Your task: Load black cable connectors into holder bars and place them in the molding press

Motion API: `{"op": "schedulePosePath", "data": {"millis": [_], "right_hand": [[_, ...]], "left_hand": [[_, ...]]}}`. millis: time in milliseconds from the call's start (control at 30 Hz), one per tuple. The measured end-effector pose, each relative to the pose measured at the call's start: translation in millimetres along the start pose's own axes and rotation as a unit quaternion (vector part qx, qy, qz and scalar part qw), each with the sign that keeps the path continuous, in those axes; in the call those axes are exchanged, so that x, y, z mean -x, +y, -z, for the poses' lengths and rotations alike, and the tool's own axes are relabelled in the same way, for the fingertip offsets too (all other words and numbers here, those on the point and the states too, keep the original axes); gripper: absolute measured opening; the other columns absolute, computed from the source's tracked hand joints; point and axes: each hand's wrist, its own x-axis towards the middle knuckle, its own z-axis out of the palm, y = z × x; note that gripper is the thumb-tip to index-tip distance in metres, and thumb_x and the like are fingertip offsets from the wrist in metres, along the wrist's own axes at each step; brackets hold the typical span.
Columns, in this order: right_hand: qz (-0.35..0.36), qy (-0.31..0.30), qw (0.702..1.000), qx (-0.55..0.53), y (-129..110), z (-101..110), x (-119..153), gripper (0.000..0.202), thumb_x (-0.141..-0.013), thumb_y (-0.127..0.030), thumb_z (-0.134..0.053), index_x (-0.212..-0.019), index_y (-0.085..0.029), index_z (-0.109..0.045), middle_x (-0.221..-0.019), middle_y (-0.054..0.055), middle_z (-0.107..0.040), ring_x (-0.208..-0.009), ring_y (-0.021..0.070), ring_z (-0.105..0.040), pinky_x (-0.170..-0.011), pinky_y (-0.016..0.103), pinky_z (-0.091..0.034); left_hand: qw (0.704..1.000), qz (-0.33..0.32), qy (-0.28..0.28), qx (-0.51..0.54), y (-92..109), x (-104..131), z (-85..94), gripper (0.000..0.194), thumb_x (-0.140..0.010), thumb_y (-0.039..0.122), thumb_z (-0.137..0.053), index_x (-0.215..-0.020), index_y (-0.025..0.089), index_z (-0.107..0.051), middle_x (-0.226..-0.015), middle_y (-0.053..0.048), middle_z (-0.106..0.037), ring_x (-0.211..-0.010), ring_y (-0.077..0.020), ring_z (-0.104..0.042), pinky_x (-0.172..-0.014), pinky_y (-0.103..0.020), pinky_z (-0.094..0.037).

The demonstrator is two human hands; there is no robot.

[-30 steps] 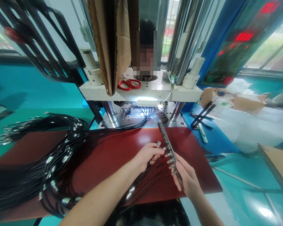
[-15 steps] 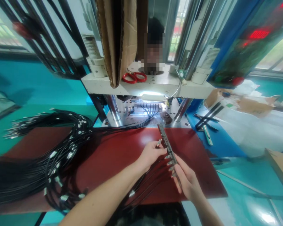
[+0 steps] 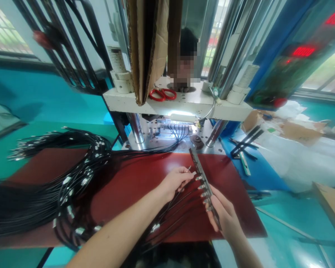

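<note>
My right hand grips the lower part of a narrow dark metal bar, which is tilted with its far end toward the machine. Several small silver connectors sit in a row along the bar's left side, with thin black cables trailing from them to the lower left. Left of the bar, my left hand pinches a black cable whose silver tip pokes out toward the bar. Another small metal end shows above its fingers. Whether the pinched tip touches the bar is hard to tell.
A press stands ahead, with cables in its lit fixture and red-handled scissors on its plate. A large black cable bundle covers the left of the brown board. Pliers and a cutter lie right.
My left hand has drawn slightly back from the bar, and the cable tip in its fingers now shows. The bar has tilted slightly in my right hand. The view has shifted a little.
</note>
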Motion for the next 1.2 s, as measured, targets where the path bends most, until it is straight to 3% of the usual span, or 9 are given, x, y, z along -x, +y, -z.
{"op": "schedulePosePath", "data": {"millis": [167,367,533,633,767,967,1200], "right_hand": [[-0.009,-0.012,0.999,0.036,0,0,1,0.052,-0.081,-0.047,-0.050,-0.123,-0.017,-0.047,-0.059,-0.001,-0.055,-0.030,0.0043,-0.041,-0.027,0.015,-0.029],[0.013,-0.058,0.990,0.130,11,3,-2,0.055,-0.086,-0.048,-0.041,-0.133,-0.019,-0.034,-0.062,0.000,-0.058,-0.031,0.0037,-0.040,-0.030,0.015,-0.031],[-0.003,-0.038,0.995,0.095,8,1,-2,0.055,-0.083,-0.049,-0.045,-0.129,-0.018,-0.040,-0.062,0.000,-0.058,-0.031,0.0044,-0.041,-0.028,0.016,-0.030],[-0.010,-0.029,0.998,0.058,4,1,-1,0.054,-0.082,-0.049,-0.048,-0.126,-0.017,-0.043,-0.057,-0.001,-0.056,-0.029,0.0043,-0.039,-0.028,0.015,-0.030],[-0.009,-0.037,0.998,0.044,2,1,-2,0.054,-0.081,-0.048,-0.050,-0.125,-0.016,-0.046,-0.055,-0.002,-0.054,-0.029,0.0043,-0.039,-0.027,0.015,-0.030],[-0.005,-0.018,0.998,0.056,0,-2,-1,0.055,-0.080,-0.048,-0.052,-0.124,-0.016,-0.047,-0.053,-0.002,-0.054,-0.028,0.0047,-0.038,-0.027,0.016,-0.028],[-0.014,-0.042,0.995,0.091,2,-2,-4,0.055,-0.080,-0.050,-0.049,-0.125,-0.019,-0.045,-0.053,-0.004,-0.053,-0.027,0.0042,-0.036,-0.027,0.016,-0.029]], "left_hand": [[0.997,0.003,0.058,-0.052,7,-1,-7.2,0.021,-0.060,0.027,-0.058,-0.055,0.017,-0.040,-0.044,0.008,-0.037,-0.035,-0.0021,-0.022,-0.036,-0.018,-0.010],[0.991,-0.060,0.084,-0.086,6,-1,-4.2,0.020,-0.059,0.023,-0.059,-0.052,0.015,-0.041,-0.044,0.008,-0.037,-0.039,-0.0020,-0.024,-0.040,-0.018,-0.016],[0.997,-0.038,0.058,-0.026,4,2,2.4,0.028,-0.066,0.042,-0.058,-0.067,0.017,-0.044,-0.055,0.007,-0.042,-0.042,-0.0034,-0.028,-0.040,-0.017,-0.017],[0.996,-0.034,0.075,0.015,3,1,8.4,0.030,-0.070,0.047,-0.052,-0.068,0.018,-0.043,-0.055,0.006,-0.042,-0.043,-0.0049,-0.033,-0.040,-0.018,-0.021],[0.995,-0.051,0.082,-0.037,3,-3,11.2,0.027,-0.065,0.040,-0.059,-0.061,0.016,-0.045,-0.049,0.007,-0.040,-0.041,-0.0047,-0.030,-0.040,-0.019,-0.019],[0.983,-0.106,0.113,-0.102,4,-6,7.6,0.022,-0.061,0.031,-0.060,-0.054,0.015,-0.046,-0.050,0.006,-0.043,-0.047,-0.0058,-0.035,-0.048,-0.020,-0.027],[0.987,-0.068,0.106,-0.099,10,-9,10.3,0.020,-0.059,0.028,-0.059,-0.051,0.016,-0.046,-0.045,0.006,-0.041,-0.042,-0.0050,-0.030,-0.044,-0.019,-0.022]]}}
